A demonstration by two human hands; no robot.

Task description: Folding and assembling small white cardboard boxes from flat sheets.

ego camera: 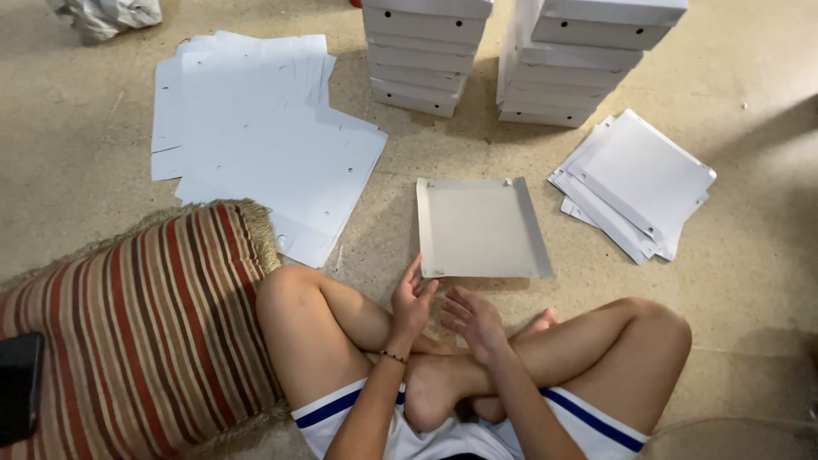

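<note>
I sit cross-legged on a beige floor. A half-folded white cardboard box tray (479,227) lies flat just ahead of my knees, side flaps raised. My left hand (412,301) hovers near its front left corner, fingers apart and empty, a thin bracelet at the wrist. Just below the tray's front edge my right hand (474,321) is open too, holding nothing. Neither hand touches the tray.
Flat unfolded white box blanks (256,136) lie at the left. Two stacks of finished white boxes (423,55) (579,60) stand at the back. Folded lids (635,183) are piled at the right. A striped fringed cushion (136,332) sits beside my left leg.
</note>
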